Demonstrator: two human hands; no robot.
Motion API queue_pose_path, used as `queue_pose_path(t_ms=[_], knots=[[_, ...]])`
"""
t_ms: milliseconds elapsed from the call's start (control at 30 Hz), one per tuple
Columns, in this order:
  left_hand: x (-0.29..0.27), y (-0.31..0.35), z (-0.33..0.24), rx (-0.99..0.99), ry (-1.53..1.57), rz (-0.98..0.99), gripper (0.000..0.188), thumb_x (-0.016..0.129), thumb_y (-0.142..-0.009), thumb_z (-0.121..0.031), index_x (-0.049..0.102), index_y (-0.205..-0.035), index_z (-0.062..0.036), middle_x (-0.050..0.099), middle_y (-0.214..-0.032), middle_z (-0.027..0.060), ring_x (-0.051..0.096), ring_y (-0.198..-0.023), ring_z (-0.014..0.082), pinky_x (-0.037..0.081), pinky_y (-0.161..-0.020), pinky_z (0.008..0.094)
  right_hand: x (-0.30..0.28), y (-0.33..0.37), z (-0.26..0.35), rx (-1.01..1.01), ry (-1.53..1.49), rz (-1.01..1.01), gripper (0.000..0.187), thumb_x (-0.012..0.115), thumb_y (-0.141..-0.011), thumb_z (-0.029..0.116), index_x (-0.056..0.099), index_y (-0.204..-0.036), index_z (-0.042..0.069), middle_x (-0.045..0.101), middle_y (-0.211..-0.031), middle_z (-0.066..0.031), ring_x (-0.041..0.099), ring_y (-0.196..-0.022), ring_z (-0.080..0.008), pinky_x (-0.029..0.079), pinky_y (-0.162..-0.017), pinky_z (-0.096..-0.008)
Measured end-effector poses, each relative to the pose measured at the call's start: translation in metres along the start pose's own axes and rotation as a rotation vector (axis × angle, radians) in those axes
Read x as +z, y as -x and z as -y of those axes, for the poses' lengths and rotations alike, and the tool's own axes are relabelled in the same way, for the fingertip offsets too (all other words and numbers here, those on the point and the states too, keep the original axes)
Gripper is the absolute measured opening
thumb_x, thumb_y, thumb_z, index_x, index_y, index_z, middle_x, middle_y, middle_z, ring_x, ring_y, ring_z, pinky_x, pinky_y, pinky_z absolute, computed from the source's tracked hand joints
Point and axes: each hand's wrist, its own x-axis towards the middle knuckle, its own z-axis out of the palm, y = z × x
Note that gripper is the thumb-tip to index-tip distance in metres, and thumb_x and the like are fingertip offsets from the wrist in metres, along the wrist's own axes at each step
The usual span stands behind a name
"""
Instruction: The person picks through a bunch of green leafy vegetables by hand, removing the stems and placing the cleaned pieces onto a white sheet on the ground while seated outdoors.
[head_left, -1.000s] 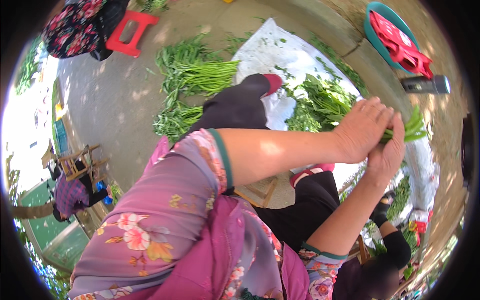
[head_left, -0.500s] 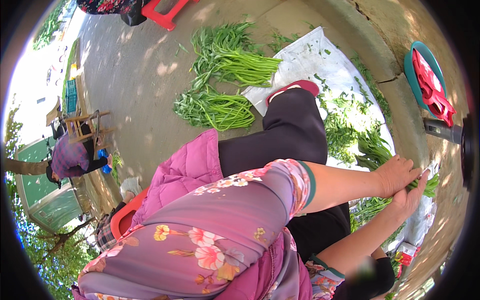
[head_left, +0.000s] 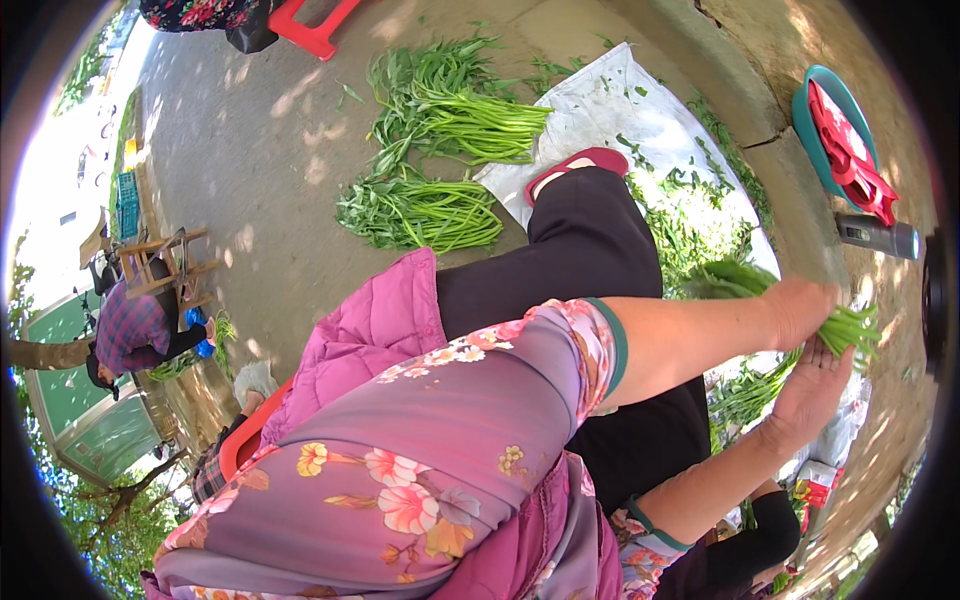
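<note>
Head view: grey pavement (head_left: 290, 200) spreads widest, bordered toward the upper right by a pale kerb (head_left: 745, 95). Next in size comes a white sheet (head_left: 590, 105), its far corner pointing to the top, its right edge strewn with loose leaves (head_left: 700, 215). Two heaps of long-stemmed greens lie along its left side: the upper heap (head_left: 480, 125) has its stem ends at the sheet's left edge, and the lower heap (head_left: 440, 215) lies on the pavement just beside the left corner. A smaller bunch of greens (head_left: 850, 332) is up in the person's hands over the sheet's lower right part, leaves toward the left, stems toward the right. Beyond the kerb stands a teal basin (head_left: 808, 140) with a red bag (head_left: 845, 150) hanging over its lower rim. One red shoe (head_left: 605, 158) shows over the sheet's left corner. The left hand (head_left: 803, 312) is curled over the bunch, its fingertips hidden; the right hand (head_left: 815, 385) is mostly unfolded, palm up, fingers against the stems. Smallest, a dark flask (head_left: 878, 235) lies just beside the basin's lower edge.
</note>
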Motion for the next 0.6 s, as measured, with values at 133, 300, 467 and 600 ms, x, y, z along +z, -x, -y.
queue_pose_path(t_ms=[133, 300, 467, 600], knots=[[-0.029, -0.009, 0.004, -0.005, -0.013, -0.117, 0.023, 0.066, -0.065, -0.003, 0.057, -0.085, 0.0012, 0.062, -0.084, 0.0217, 0.063, -0.081, 0.0364, 0.051, -0.070, 0.0417, 0.027, 0.047, -0.016, -0.057, 0.433, -0.042, 0.048, 0.039, -0.097, 0.030, 0.042, -0.124, -0.010, 0.054, -0.114, -0.0197, 0.052, -0.106, -0.0244, 0.040, -0.096, -0.0357], [-0.088, -0.022, 0.003, 0.029, 0.015, -0.319, 0.029, 0.068, -0.069, -0.012, 0.055, -0.091, 0.0008, 0.060, -0.090, 0.0232, 0.059, -0.089, 0.0377, 0.047, -0.078, 0.0421, 0.023, 0.079, -0.037, 0.060, 0.372, 0.107, 0.030, 0.054, -0.091, 0.019, 0.058, -0.110, -0.005, 0.064, -0.086, -0.0091, 0.059, -0.077, -0.0126, 0.048, -0.072, -0.0254], [-0.165, -0.022, 0.036, -0.015, 0.146, -0.455, 0.031, 0.070, -0.071, -0.016, 0.058, -0.094, 0.0008, 0.062, -0.083, 0.0097, 0.058, -0.075, 0.0172, 0.048, -0.071, 0.0318, 0.031, 0.069, -0.046, 0.089, 0.487, 0.179, 0.030, 0.059, -0.089, 0.022, 0.061, -0.106, -0.003, 0.064, -0.082, -0.0078, 0.057, -0.072, -0.0110, 0.046, -0.069, -0.0234], [-0.230, 0.009, 0.064, -0.116, 0.032, -0.519, 0.028, 0.071, -0.073, -0.017, 0.059, -0.093, -0.0011, 0.059, -0.077, 0.0032, 0.053, -0.069, 0.0118, 0.047, -0.068, 0.0296, 0.031, 0.062, -0.051, 0.099, 0.503, 0.204, 0.031, 0.060, -0.088, 0.023, 0.061, -0.106, -0.002, 0.064, -0.082, -0.0075, 0.057, -0.071, -0.0107, 0.046, -0.068, -0.0230]])
